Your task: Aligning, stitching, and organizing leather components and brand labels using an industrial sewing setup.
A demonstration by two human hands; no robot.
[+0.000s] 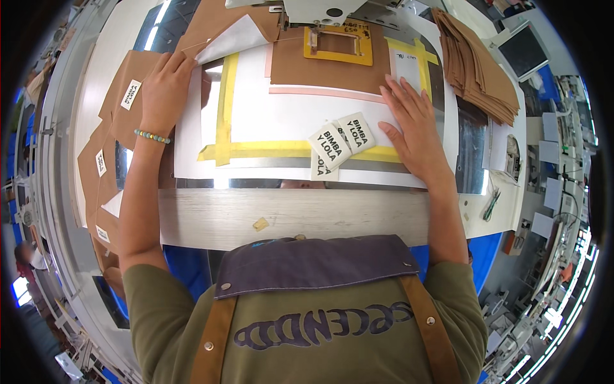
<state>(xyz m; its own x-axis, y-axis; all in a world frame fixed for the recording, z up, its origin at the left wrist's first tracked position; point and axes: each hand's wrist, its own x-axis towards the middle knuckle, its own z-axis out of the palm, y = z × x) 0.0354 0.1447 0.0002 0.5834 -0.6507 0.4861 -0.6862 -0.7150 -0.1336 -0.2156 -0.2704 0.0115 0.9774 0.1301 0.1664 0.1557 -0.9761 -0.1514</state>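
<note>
My left hand (167,89) has its fingers closed on the edge of a brown sheet piece (214,22), whose folded corner shows a white underside. My right hand (412,131) lies spread and flat, its fingertips at the right edge of a brown panel (326,73). That panel lies on a white template sheet (275,121) bordered with yellow tape. A yellow frame (338,59) with a rectangular opening sits on the panel, under the sewing machine head (320,11). Several white printed labels (330,146) overlap just left of my right hand.
Brown pieces with white labels (131,95) overlap down the left side. A stack of brown panels (476,70) stands at the back right, near a dark screen (524,51). Thread snips (492,205) and a tape scrap (260,224) lie on the pale table (307,214).
</note>
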